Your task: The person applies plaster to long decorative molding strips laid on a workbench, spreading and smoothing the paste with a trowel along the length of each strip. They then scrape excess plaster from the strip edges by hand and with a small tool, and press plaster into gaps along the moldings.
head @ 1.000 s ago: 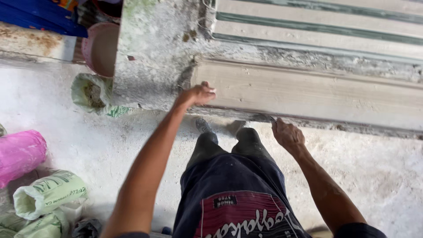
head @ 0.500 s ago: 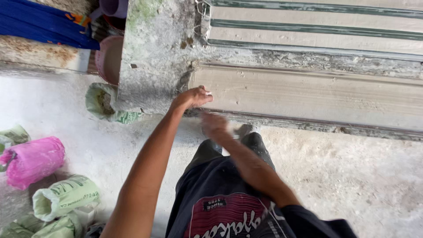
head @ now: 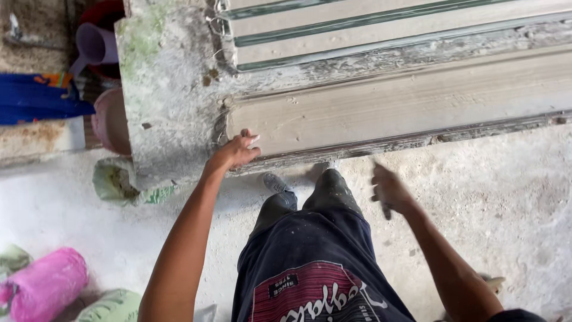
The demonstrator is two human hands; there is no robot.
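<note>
Since half a second ago my right hand (head: 390, 192) swung out to four o'clock, fingers loosely apart, blurred. Left hand (head: 236, 152), fingers spread, rests on the plastered ledge (head: 387, 113) at twelve; pressing wet plaster could dent it.

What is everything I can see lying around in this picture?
Long pale plastered ledge: one, grey-white, along the wall base.
Rough concrete pillar: one, grey with green stains, upper left.
Purple plastic jug: one, top left.
Pink round basin: one, left of pillar.
Blue cloth: one, far left.
Green-white sack: one, at the pillar's foot.
Pink rolled bag: one, bottom left.
Left hand: touching the ledge's left end.
Right hand: empty, blurred, above the floor.
</note>
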